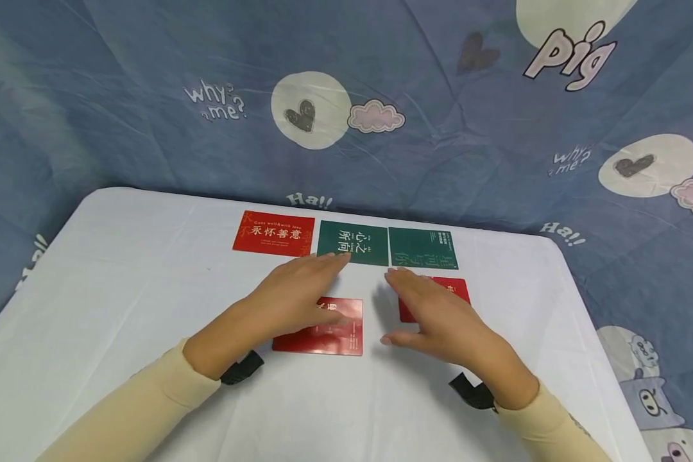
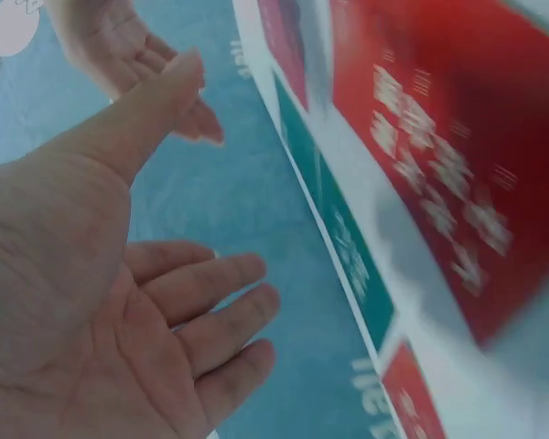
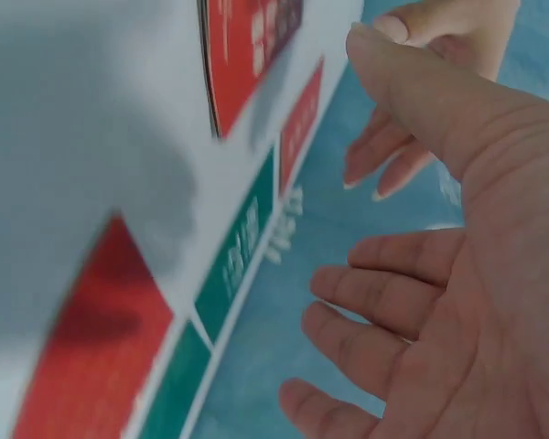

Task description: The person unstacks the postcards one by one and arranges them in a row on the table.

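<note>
My left hand (image 1: pixel 291 295) hovers over a red card (image 1: pixel 337 343) with white lettering near the table's middle, covering part of it. In the left wrist view the left hand (image 2: pixel 82 265) has its fingers extended and nothing in its grasp. My right hand (image 1: pixel 441 317) is above and partly hides another red card (image 1: pixel 453 289). Seen from the right wrist, the right hand (image 3: pixel 439 302) is likewise empty, fingers spread. Behind the hands lie a red card (image 1: pixel 274 232), a green card (image 1: pixel 360 242) and a second green card (image 1: pixel 423 247), in a row.
The cards lie on a white-covered table (image 1: pixel 121 289). A blue patterned cloth (image 1: pixel 150 96) with hearts, clouds and words hangs behind the far edge and shows at the right side. Black wrist bands (image 1: pixel 473 391) show beneath both wrists.
</note>
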A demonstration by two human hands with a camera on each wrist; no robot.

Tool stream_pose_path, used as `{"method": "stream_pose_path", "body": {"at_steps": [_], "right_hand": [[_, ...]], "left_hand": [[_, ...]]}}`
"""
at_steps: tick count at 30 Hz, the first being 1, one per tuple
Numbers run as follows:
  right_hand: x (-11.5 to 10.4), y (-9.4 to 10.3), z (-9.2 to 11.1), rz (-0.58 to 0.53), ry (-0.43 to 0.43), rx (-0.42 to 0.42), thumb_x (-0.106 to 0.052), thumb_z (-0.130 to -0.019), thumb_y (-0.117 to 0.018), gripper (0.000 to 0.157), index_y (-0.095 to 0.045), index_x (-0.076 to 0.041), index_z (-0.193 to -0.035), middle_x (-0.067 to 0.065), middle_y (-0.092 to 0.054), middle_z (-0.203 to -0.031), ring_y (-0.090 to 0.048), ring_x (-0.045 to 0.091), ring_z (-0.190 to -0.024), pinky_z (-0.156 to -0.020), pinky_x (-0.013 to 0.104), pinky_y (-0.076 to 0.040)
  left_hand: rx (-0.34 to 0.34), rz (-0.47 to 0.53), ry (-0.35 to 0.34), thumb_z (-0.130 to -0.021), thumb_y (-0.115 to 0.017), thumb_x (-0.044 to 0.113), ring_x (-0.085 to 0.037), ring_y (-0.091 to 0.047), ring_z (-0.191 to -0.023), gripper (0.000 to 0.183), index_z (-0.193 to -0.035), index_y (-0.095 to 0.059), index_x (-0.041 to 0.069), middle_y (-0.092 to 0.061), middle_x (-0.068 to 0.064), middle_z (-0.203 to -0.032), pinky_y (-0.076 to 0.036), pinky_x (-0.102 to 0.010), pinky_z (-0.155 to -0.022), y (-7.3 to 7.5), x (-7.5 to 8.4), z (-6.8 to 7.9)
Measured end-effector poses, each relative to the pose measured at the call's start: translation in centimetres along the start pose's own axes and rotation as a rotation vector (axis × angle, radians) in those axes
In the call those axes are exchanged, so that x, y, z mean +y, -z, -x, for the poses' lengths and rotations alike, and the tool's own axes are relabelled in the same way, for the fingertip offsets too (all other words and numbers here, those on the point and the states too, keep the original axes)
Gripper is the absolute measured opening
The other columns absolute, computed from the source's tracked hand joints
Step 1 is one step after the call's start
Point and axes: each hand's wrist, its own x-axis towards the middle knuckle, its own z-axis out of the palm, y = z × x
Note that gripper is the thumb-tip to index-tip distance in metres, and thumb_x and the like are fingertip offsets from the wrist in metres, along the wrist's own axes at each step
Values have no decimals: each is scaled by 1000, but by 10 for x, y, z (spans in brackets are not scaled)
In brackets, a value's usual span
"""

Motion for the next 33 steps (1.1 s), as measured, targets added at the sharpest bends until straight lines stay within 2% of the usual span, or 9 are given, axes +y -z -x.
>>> {"method": "stream_pose_path", "body": {"at_steps": [6, 14, 18, 23, 28, 33], "right_hand": [[-16, -19, -12, 25, 52, -35, -50, -81, -89, 97, -47, -7, -157, 11, -48, -160, -42, 31, -149, -116, 49, -42], [-27, -44, -23, 28, 60, -83, -54, -80, -88, 99, -47, -10, -158, 8, -49, -159, -41, 28, -149, -115, 47, -44], [-29, -52, -26, 23, 48, -100, -53, -80, -88, 99, -46, -11, -158, 7, -48, -159, -42, 27, -149, -114, 46, -45], [-28, -60, -28, 19, 64, -112, -49, -81, -88, 97, -45, -10, -159, 8, -48, -160, -43, 26, -148, -110, 45, -49], [-25, -63, -28, 29, 87, -95, -48, -84, -86, 93, -45, -9, -159, 8, -49, -159, -45, 26, -147, -109, 43, -50], [-22, -64, -29, 28, 107, -70, -47, -83, -87, 93, -46, -8, -157, 8, -52, -155, -49, 25, -143, -107, 42, -52]], "left_hand": [[-21, 22, 5, -75, -94, 45, -36, -45, -146, 104, -159, -44, 9, -49, -13, -158, -38, -56, -118, -5, -23, 28], [-42, 43, 27, -66, -99, 44, -35, -47, -144, 111, -158, -46, 9, -51, -12, -156, -46, -58, -111, -17, -44, 58], [-42, 40, 35, -67, -99, 41, -34, -49, -142, 109, -157, -48, 9, -52, -11, -155, -48, -57, -108, -23, -49, 63], [12, 14, 5, -71, -98, 36, -34, -56, -136, 99, -153, -52, 6, -57, -13, -151, -52, -55, -104, -29, -53, 67], [56, 5, -36, -70, -99, 36, -34, -60, -132, 97, -151, -55, 5, -60, -13, -147, -56, -53, -100, -32, -56, 66], [69, 6, -59, -70, -99, 36, -33, -61, -131, 96, -150, -55, 4, -61, -13, -146, -57, -51, -99, -34, -58, 65]]}}
